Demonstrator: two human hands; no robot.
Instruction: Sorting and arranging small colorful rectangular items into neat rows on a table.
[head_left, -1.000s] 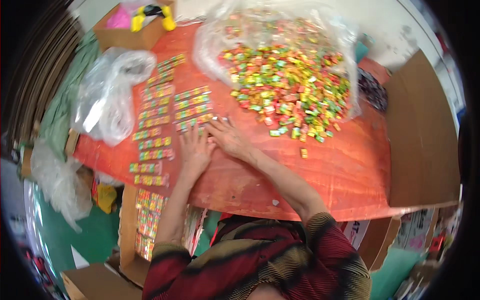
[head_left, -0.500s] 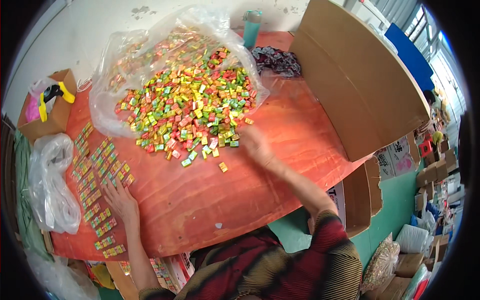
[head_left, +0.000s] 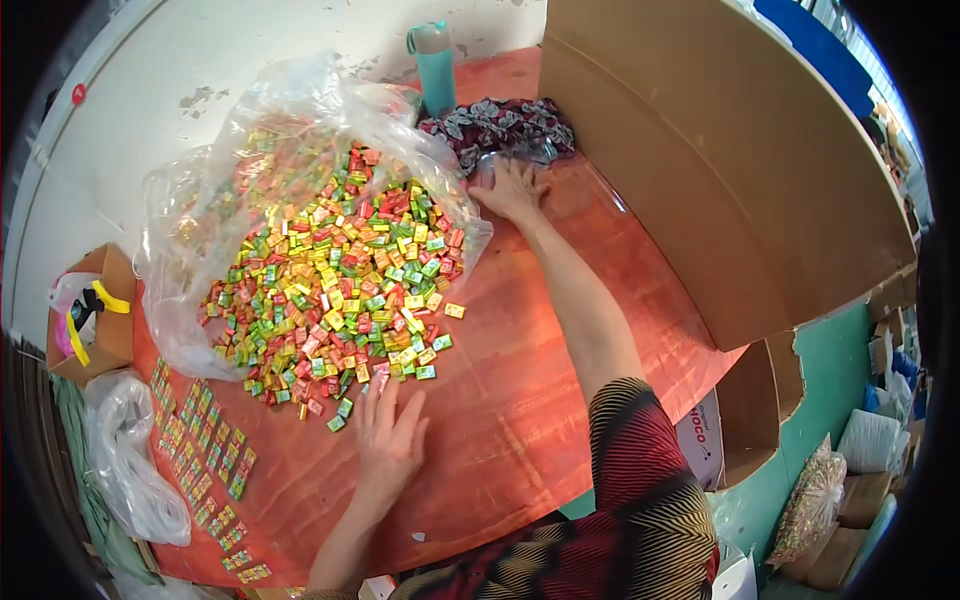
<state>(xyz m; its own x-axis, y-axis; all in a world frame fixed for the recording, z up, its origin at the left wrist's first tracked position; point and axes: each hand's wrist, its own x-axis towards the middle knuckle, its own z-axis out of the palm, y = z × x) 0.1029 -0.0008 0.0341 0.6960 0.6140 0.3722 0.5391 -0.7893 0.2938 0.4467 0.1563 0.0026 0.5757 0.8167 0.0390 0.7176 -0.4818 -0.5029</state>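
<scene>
A heap of small bright boxes (head_left: 330, 290), red, yellow, green and orange, spills from a clear plastic bag (head_left: 180, 270) on the red table. At the heap's near edge is my left hand (head_left: 388, 445), fingers stretched out and fingertips by a few boxes; whether it touches them I cannot tell. My right hand (head_left: 512, 190) reaches to the back of the table with fingers spread. It lies beside a dark floral cloth (head_left: 510, 125), over what looks like clear plastic. Rows of the same small boxes (head_left: 205, 450) lie at the left.
A teal bottle (head_left: 435, 75) stands by the wall behind the cloth. A tall cardboard sheet (head_left: 720, 150) rises along the right side. At the left are a small carton (head_left: 110, 330) with yellow-handled tape dispenser and a crumpled clear bag (head_left: 125, 450).
My right hand has gone from the heap's right edge to the back by the cloth. My left hand has left the rows and come to the heap's near edge. The view has shifted.
</scene>
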